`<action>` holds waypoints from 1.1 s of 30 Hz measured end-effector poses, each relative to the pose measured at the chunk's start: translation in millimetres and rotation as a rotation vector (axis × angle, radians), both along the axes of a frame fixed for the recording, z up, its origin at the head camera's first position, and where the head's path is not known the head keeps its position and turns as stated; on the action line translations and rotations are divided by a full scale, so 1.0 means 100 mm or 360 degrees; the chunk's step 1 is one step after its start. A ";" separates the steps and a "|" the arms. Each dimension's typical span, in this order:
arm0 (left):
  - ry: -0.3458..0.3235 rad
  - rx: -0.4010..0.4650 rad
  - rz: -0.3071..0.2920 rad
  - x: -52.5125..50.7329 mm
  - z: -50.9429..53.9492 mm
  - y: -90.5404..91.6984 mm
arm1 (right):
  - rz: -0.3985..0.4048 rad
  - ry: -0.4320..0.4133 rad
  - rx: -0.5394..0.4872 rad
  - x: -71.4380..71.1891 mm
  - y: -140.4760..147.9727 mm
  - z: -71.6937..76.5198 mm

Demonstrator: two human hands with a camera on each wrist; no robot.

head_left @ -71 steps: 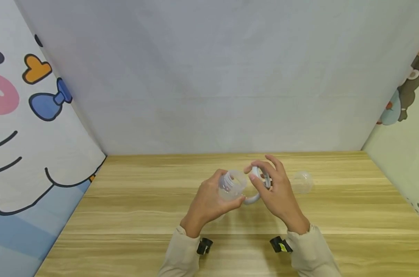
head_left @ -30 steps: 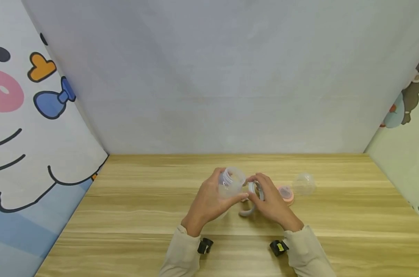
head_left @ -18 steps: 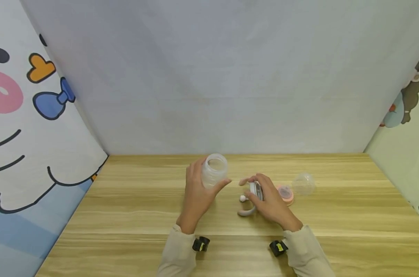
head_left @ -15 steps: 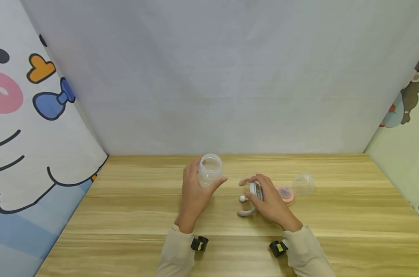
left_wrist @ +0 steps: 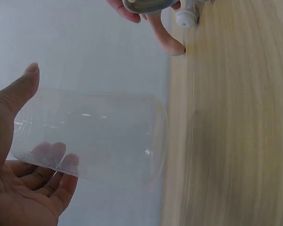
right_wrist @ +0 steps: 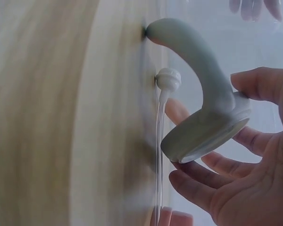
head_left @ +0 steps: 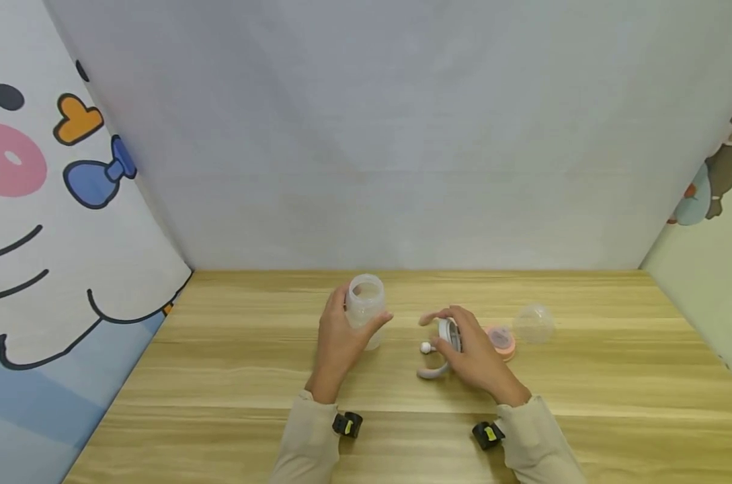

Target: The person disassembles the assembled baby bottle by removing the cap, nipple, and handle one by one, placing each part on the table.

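Note:
My left hand (head_left: 339, 336) holds a clear baby bottle (head_left: 366, 302) upright, its mouth uncovered. In the left wrist view, the fingers curl behind the bottle (left_wrist: 99, 136), and its base looks slightly above the tabletop. My right hand (head_left: 474, 349) grips a grey-white bottle handle ring (head_left: 445, 331) between thumb and fingers. One curved arm of the handle (right_wrist: 198, 61) touches or nearly touches the table in the right wrist view. Beside it lies a thin clear straw with a white weighted end (head_left: 425, 347); its far end is hidden by the hand.
A pink bottle collar with a nipple (head_left: 501, 341) lies just right of the right hand. A clear domed cap (head_left: 535, 323) is beside it. All rest on a wooden table (head_left: 232, 376) with a pale cloth wall (head_left: 402, 134) behind.
My left hand has carried the bottle leftward, away from the handle ring, turned it upright and lowered it. The right hand has lowered the handle toward the table, bringing the pink collar into view.

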State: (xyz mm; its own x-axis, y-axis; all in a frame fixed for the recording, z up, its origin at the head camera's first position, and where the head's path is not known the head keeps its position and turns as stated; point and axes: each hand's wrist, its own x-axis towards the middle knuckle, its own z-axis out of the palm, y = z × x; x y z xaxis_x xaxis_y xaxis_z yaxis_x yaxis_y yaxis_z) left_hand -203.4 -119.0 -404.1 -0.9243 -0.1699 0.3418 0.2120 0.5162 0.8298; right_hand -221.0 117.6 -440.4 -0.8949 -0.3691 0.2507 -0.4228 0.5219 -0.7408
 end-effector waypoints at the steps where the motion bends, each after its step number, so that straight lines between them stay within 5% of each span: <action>1: -0.0020 0.0005 0.0000 0.00 -0.01 0.00 | 0.0004 0.0000 -0.0007 0.00 0.00 0.00; 13: -0.0143 0.0016 -0.0013 0.00 -0.04 -0.05 | -0.0016 -0.0037 0.0086 0.00 -0.03 0.10; 29: -0.0193 0.0019 -0.0102 0.05 -0.15 -0.10 | -0.0202 0.0170 0.0155 0.12 0.01 0.41; 33: -0.0258 -0.0107 -0.0162 0.05 -0.16 -0.24 | -0.0216 0.0193 0.0184 0.09 -0.03 0.41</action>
